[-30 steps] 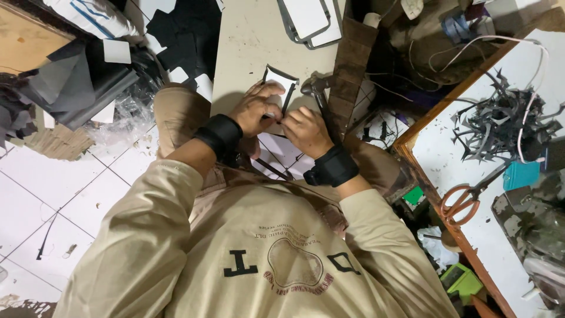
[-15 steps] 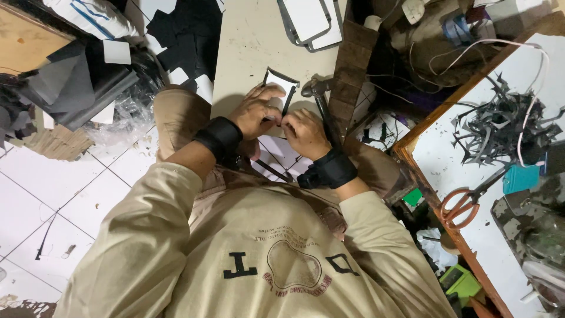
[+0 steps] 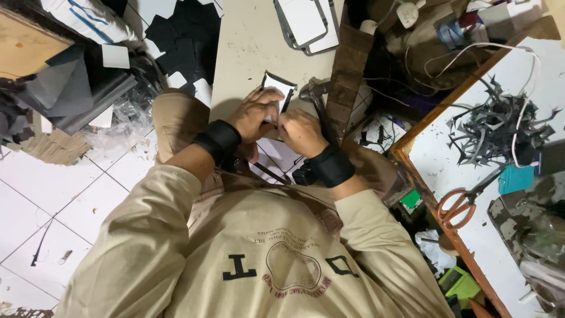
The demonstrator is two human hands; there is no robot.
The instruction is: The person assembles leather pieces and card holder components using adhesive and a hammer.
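Left hand [image 3: 254,112] pressed flat on white black-edged card [image 3: 276,93] | right hand [image 3: 299,131] pinched (around thin tool, unclear) at card's near edge | on desk [image 3: 247,47]

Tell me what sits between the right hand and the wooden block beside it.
In the head view, a metal hammer lies between the right hand and the dark wooden block, on the beige work surface.

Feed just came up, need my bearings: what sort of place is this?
Probably a small craft workshop for cutting sheet material. Both hands press a white panel with black edging on a beige bench; orange-handled scissors and dark offcut strips lie to the right.
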